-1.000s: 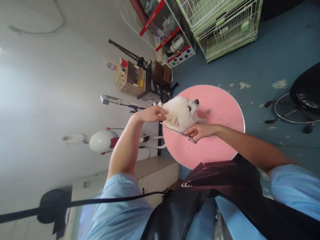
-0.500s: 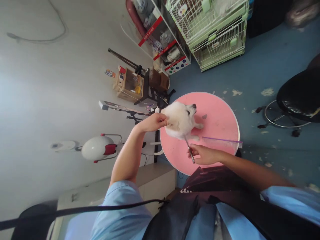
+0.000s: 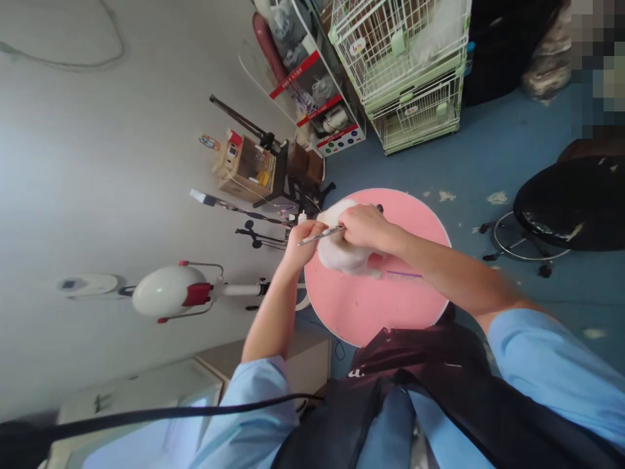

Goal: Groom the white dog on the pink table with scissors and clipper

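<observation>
A white fluffy dog [image 3: 344, 258] is on a round pink grooming table [image 3: 361, 306], its head largely covered by my hands. My left hand [image 3: 303, 240] is closed at the side of the dog's head, fingertips pinched in the fur; what exactly lies between them is partly hidden. Scissors [image 3: 319, 236] are held in my right hand [image 3: 364, 225], which is over the dog's head. Their blades point toward my left hand and cross just in front of its fingers. A purple-backed comb [image 3: 404, 274] lies on the table beside the dog, partly behind my right forearm.
Wire cages [image 3: 415, 98] and a shelf rack [image 3: 319, 91] stand beyond the table. A black wheeled stool [image 3: 571, 202] is at the right. A white dryer [image 3: 170, 291] on an arm is at the left. Fur tufts [image 3: 497, 197] lie on the blue floor.
My right hand has moved the scissors from beside the dog's chest up over its head, near my left hand. My left hand stays by the head. The view has shifted slightly.
</observation>
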A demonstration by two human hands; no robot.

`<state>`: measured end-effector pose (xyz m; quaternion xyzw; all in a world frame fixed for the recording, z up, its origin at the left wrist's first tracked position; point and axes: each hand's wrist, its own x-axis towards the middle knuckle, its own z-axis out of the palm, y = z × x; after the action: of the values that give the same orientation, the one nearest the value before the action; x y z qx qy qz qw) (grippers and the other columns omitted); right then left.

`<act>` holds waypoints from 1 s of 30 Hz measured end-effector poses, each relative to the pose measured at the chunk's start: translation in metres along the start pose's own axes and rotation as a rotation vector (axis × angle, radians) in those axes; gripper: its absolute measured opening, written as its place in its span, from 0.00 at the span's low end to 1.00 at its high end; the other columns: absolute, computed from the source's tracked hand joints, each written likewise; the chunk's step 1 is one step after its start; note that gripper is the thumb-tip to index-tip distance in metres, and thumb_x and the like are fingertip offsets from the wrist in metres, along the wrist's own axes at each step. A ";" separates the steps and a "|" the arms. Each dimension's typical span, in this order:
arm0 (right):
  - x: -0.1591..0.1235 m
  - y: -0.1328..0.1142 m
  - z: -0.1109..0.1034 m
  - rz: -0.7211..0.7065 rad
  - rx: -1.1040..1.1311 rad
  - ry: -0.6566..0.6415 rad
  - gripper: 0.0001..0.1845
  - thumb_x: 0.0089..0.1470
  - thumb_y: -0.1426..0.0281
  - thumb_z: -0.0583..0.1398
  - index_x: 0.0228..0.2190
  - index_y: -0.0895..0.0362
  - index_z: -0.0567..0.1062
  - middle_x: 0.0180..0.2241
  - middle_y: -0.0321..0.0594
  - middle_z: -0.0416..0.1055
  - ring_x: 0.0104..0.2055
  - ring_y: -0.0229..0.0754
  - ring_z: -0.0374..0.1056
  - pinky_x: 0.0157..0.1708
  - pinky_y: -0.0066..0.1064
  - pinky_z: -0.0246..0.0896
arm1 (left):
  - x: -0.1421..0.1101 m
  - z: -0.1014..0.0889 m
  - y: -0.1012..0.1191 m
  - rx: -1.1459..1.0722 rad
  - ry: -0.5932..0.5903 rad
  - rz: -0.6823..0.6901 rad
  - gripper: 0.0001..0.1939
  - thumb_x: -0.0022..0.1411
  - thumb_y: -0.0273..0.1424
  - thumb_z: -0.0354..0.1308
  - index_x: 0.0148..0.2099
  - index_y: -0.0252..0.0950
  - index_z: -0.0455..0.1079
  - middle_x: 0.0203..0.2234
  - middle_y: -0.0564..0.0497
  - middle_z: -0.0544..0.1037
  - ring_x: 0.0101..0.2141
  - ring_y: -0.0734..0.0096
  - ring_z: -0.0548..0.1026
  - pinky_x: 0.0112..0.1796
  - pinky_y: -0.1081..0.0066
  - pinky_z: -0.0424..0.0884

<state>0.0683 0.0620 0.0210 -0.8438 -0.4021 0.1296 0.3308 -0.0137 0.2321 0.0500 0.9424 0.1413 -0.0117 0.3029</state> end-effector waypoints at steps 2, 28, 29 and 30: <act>-0.001 0.003 -0.001 0.023 0.001 -0.022 0.12 0.55 0.67 0.58 0.33 0.57 0.81 0.33 0.46 0.77 0.37 0.47 0.70 0.36 0.35 0.55 | -0.019 0.018 -0.006 -0.068 0.204 -0.066 0.14 0.63 0.38 0.54 0.36 0.33 0.74 0.32 0.47 0.78 0.33 0.71 0.73 0.36 0.71 0.68; -0.034 0.009 0.019 0.258 0.096 0.169 0.11 0.60 0.69 0.56 0.32 0.55 0.78 0.32 0.41 0.77 0.36 0.42 0.69 0.33 0.30 0.53 | 0.000 0.053 -0.020 -0.530 0.141 -0.019 0.06 0.53 0.31 0.61 0.28 0.33 0.72 0.20 0.53 0.71 0.23 0.79 0.64 0.26 0.77 0.58; -0.031 0.009 0.015 0.252 0.078 0.164 0.11 0.60 0.69 0.56 0.31 0.56 0.78 0.32 0.41 0.77 0.36 0.43 0.69 0.33 0.30 0.53 | -0.001 0.053 -0.021 -0.530 0.154 -0.026 0.06 0.52 0.30 0.61 0.28 0.33 0.72 0.20 0.54 0.70 0.22 0.79 0.64 0.25 0.77 0.58; -0.028 0.008 0.011 0.247 0.064 0.163 0.11 0.60 0.69 0.56 0.31 0.56 0.78 0.33 0.41 0.77 0.37 0.43 0.69 0.33 0.31 0.52 | -0.002 0.054 -0.023 -0.532 0.170 -0.033 0.05 0.52 0.30 0.61 0.28 0.33 0.72 0.20 0.54 0.71 0.23 0.79 0.64 0.26 0.77 0.59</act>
<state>0.0497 0.0420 0.0055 -0.8837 -0.2628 0.1130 0.3706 -0.0181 0.2182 -0.0065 0.8248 0.1796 0.0999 0.5267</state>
